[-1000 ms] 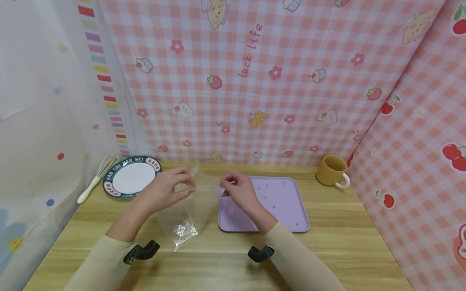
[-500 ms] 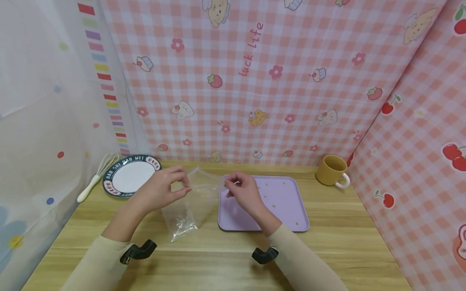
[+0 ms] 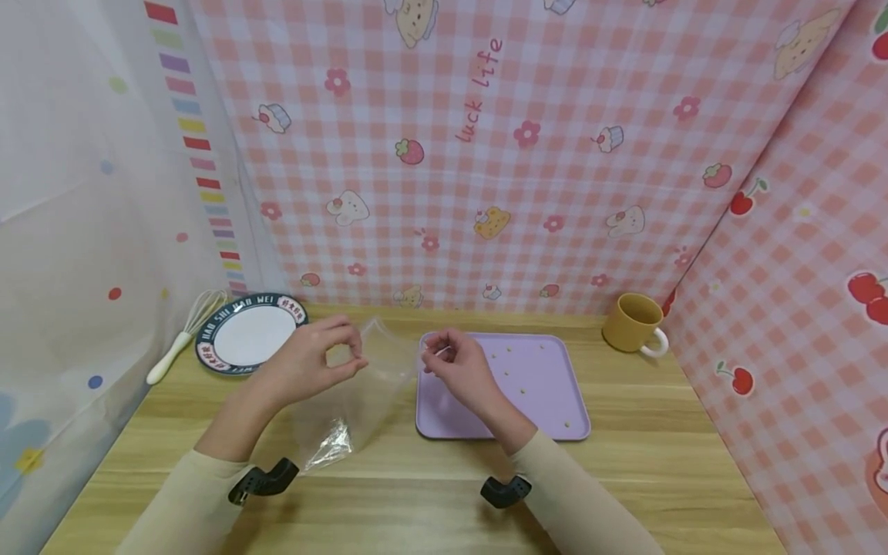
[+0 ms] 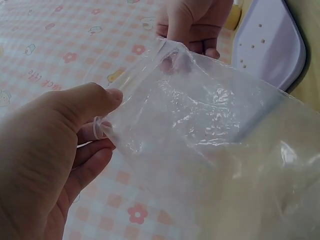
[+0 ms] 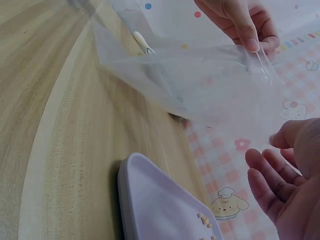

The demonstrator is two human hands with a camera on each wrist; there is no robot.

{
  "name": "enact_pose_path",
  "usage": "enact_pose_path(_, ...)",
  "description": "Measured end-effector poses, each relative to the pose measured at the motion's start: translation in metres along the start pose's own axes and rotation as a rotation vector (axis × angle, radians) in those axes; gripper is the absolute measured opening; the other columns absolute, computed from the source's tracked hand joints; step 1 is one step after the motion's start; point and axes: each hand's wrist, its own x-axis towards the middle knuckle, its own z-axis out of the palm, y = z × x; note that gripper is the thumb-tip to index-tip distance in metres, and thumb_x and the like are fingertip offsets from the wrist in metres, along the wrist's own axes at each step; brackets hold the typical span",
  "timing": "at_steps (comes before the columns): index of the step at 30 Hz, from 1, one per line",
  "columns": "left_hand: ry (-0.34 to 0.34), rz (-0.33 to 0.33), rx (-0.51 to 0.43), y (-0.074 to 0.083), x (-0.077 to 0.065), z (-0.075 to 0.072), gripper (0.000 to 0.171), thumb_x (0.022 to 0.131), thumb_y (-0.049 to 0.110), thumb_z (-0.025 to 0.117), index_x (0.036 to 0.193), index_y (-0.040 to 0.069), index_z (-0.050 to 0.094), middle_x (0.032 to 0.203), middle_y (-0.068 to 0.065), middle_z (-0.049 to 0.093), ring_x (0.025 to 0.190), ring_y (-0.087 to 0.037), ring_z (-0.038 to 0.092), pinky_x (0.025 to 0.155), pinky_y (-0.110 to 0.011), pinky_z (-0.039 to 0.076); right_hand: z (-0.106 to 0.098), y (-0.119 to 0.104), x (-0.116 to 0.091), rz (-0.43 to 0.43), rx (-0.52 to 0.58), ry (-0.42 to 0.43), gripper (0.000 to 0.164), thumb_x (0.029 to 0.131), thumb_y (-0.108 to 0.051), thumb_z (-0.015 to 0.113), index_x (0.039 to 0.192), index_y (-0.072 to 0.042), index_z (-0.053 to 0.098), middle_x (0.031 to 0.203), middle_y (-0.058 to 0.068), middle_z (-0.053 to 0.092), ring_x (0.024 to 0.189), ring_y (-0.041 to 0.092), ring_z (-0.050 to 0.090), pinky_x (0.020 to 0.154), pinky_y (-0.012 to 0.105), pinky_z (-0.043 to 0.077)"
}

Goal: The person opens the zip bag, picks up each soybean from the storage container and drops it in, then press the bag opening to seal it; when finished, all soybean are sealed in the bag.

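Clear plastic bag [image 3: 361, 401] hangs between both hands over the wooden table [image 3: 624, 478], off the left edge of the lilac tray [image 3: 440, 416]; its top is up near the tray's back-left corner, its lower end slanting toward the table's front and left. Cannot tell whether that lower end touches the surface. Left hand [image 3: 315, 358] pinches one upper corner, thumb against index finger, the other fingers loosely curled behind. Right hand [image 3: 463, 368], above the tray's back-left corner, has the other end of the top edge between thumb and fingertips, a lighter pinch, fingers half curled. Film is stretched between the two; whether the mouth is parted does not show clearly. Small pale pellets [image 3: 523, 391] lie scattered on the tray, mostly toward its back and right edges. My judgement on handling: thin film like this slides, so pinches should stay small and firm at the corners, one layer to each hand if the mouth is to be parted, tension even and gentle to avoid stretching the rim. Wise also to keep the loose lower end and the right wrist clear of the tray, lest they knock the pellets about.
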Motion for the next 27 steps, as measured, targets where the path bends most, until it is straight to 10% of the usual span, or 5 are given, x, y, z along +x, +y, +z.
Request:
enact_pose_path(11,-0.036,-0.024,-0.064,0.006,0.000,0.005,0.027,0.090,0.015,0.094,0.094,0.025,0.068,0.106,0.013,0.064,0.101,-0.010,0.068,0.084,-0.041,0.061,0.004,0.001,0.001,-0.255,-0.165,-0.242,0.028,0.102,0.004,0.075,0.130,-0.004,0.073,0.129,0.015,0.069,0.102,0.025,0.075,0.088,0.037,0.063)
enact_pose_path(27,0.043,-0.047,0.036,0.018,-0.005,0.018,0.014,0.097,0.020,0.087,0.084,0.019,0.082,0.105,0.007,0.071,0.086,-0.010,0.067,0.066,-0.032,0.058,0.013,-0.001,-0.006,-0.269,-0.184,-0.266,0.040,0.100,0.000,0.081,0.139,-0.003,0.073,0.116,0.011,0.073,0.088,0.012,0.071,0.078,0.037,0.064)
